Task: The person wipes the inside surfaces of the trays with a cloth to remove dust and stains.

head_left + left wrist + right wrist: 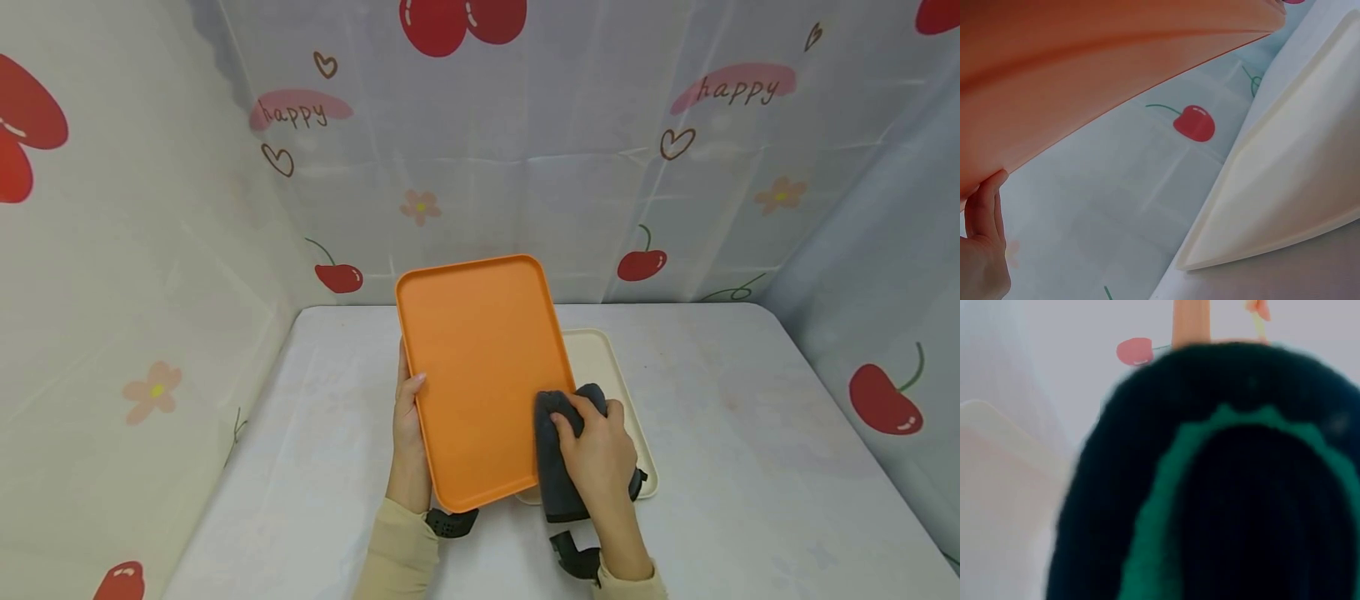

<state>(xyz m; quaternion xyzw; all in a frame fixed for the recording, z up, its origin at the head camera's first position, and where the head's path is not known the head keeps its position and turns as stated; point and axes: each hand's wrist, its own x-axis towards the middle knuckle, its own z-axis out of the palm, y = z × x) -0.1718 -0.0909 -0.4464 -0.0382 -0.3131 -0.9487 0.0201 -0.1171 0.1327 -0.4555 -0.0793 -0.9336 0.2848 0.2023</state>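
Note:
An orange rectangular tray (483, 358) is held up at a tilt above the table, its flat inner face toward the head camera. My left hand (408, 425) grips its left edge, thumb over the rim; in the left wrist view the fingers (986, 206) lie against the tray's underside (1104, 69). At the tray's lower right edge, my right hand (600, 450) holds a bunched dark grey cloth (557, 475). The cloth (1097, 487) fills most of the right wrist view. Partly hidden behind the orange tray, a cream tray (600, 358) lies on the table.
The white table (750, 433) extends to both sides of the trays. A printed curtain (525, 183) with cherries and hearts stands behind it and along both sides. Black wrist devices (452, 523) sit at both wrists.

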